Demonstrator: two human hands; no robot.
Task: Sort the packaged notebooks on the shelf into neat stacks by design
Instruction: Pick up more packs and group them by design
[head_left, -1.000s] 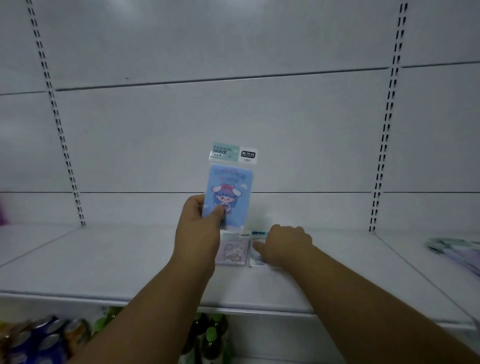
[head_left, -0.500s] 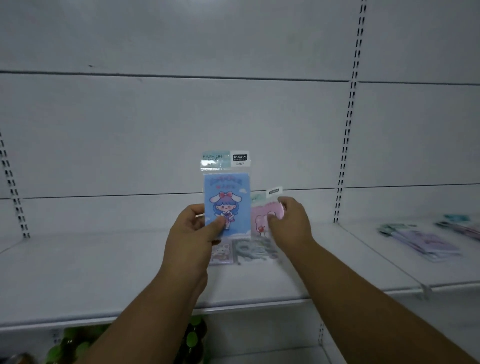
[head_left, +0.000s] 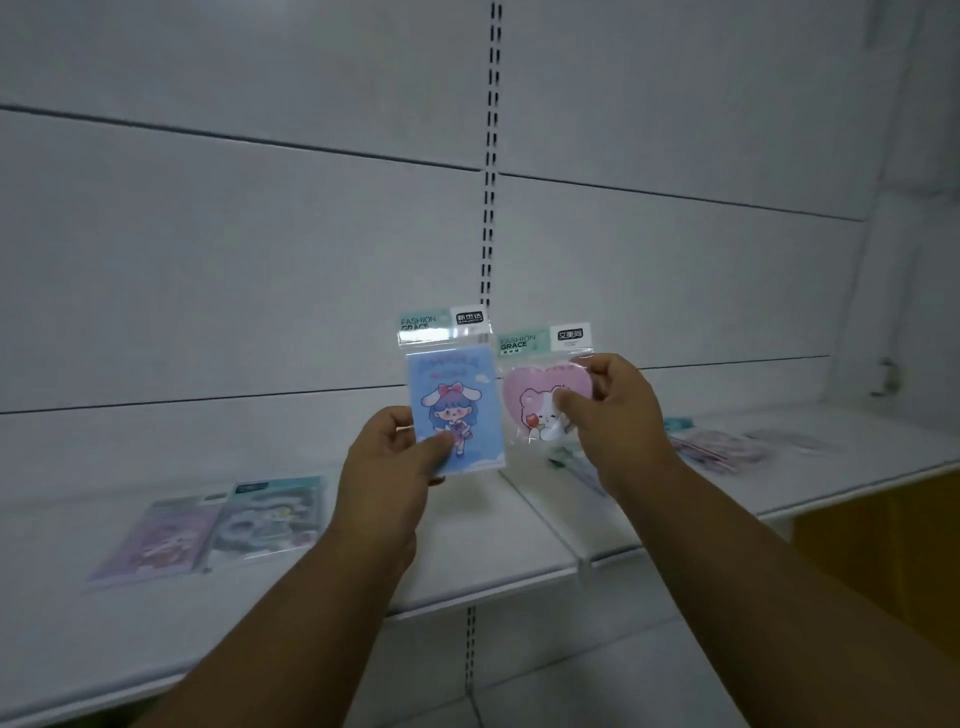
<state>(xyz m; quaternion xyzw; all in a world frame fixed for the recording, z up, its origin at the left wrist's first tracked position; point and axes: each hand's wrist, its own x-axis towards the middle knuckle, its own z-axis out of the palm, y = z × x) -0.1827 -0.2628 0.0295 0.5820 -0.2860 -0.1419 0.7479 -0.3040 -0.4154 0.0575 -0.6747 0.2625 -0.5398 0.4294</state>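
The shelf (head_left: 519, 551) runs across the view, and everything here is placed against the slotted upright (head_left: 488, 208) in its back wall. The view has swung right since a second ago, so the upright now stands in the middle, and the piles beyond it show more fully. Well to the left of the upright two packets (head_left: 218, 525) lie flat side by side on the shelf, a lilac one and a teal one; to its right lies a loose, blurred pile (head_left: 722, 447), designs too soft to read. The right hand (head_left: 618, 426), which a second ago was down on the shelf, has lifted a pink heart notebook (head_left: 540, 405) and pinches it upright just right of the upright. The left hand (head_left: 389, 467) still pinches the blue notebook (head_left: 457, 410) by its lower corner, just left of the upright. Both packets are in the air, side by side, and clearly differ, so each likely needs its own stack, probably among the piles on the right
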